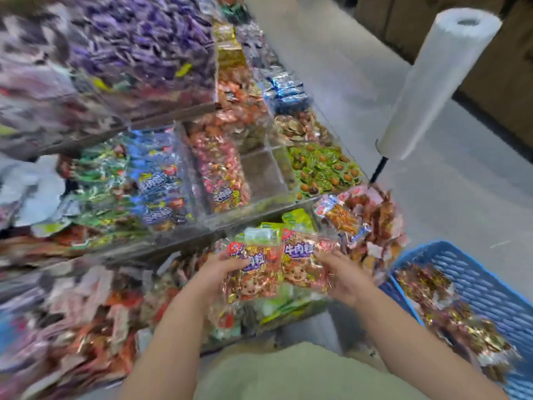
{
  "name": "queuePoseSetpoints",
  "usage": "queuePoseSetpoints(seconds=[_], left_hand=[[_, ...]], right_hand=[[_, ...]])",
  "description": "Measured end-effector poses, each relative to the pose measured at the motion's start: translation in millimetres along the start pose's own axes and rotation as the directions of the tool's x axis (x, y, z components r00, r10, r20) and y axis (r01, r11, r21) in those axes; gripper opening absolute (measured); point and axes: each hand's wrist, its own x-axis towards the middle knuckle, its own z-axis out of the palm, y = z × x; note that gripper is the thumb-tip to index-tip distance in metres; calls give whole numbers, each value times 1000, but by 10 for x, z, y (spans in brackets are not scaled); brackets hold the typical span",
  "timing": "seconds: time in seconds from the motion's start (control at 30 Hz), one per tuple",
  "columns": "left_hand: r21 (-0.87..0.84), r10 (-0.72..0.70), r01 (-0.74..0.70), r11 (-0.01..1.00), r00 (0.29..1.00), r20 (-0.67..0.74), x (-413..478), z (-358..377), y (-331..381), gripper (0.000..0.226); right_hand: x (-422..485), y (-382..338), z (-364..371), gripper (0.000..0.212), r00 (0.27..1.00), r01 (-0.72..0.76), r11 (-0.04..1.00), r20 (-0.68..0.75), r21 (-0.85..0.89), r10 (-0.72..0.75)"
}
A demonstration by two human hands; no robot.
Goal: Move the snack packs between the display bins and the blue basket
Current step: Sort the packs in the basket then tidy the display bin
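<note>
My left hand (pixel 220 274) grips a red and gold snack pack (pixel 253 272) with a cartoon face on it. My right hand (pixel 344 277) grips a second pack of the same kind (pixel 302 262), side by side with the first. Both packs hover over a low bin of green packs (pixel 297 222) at the front of the clear display bins (pixel 259 174). The blue basket (pixel 473 281) stands to the right and holds several red and gold packs (pixel 450 316).
Tiered clear bins filled with purple, blue, green and red snacks rise to the left. A roll of thin plastic bags (pixel 432 82) stands on a black rod at the shelf's right end. A heap of brown snack packs (pixel 372 223) overhangs the corner. Grey floor lies beyond.
</note>
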Motion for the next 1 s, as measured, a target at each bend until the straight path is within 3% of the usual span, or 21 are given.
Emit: queuePoseSetpoints(seconds=[0.17, 0.27, 0.4, 0.5, 0.63, 0.8, 0.87, 0.93, 1.0], left_hand=[[-158, 4, -17, 987, 996, -84, -155, -834, -32, 66], [-208, 44, -70, 976, 991, -125, -197, -1154, 63, 66], [-239, 144, -178, 954, 977, -155, -176, -1385, 302, 90], [-220, 221, -251, 943, 963, -152, -138, -1488, 501, 73], [-274, 293, -330, 903, 941, -169, -69, -1577, 785, 67], [-322, 344, -374, 870, 927, -145, 10, -1670, 1123, 47], [-296, 347, -370, 881, 929, -128, 39, -1707, 1192, 54], [-289, 350, -364, 886, 931, -100, 57, -1730, 1239, 62], [-299, 346, -355, 885, 934, -87, 87, -1751, 1262, 61]], right_hand=[[110, -158, 650, 35, 989, 64, 996, 139, -60, -55], [196, -387, 977, 14, 980, 144, 988, 148, -53, -135], [431, -758, 1395, 16, 947, 273, 959, 197, -72, -255], [747, -941, 1662, 16, 929, 330, 935, 223, -129, -297], [1229, -894, 1998, 18, 953, 292, 869, 197, -400, -230], [1814, -742, 2138, 40, 973, 231, 677, 166, -699, -160], [1989, -735, 2143, 46, 978, 185, 478, 112, -859, -178], [2115, -755, 2114, 78, 972, 61, 182, 17, -981, -235], [2167, -768, 2084, 113, 979, -102, 28, -106, -994, -176]])
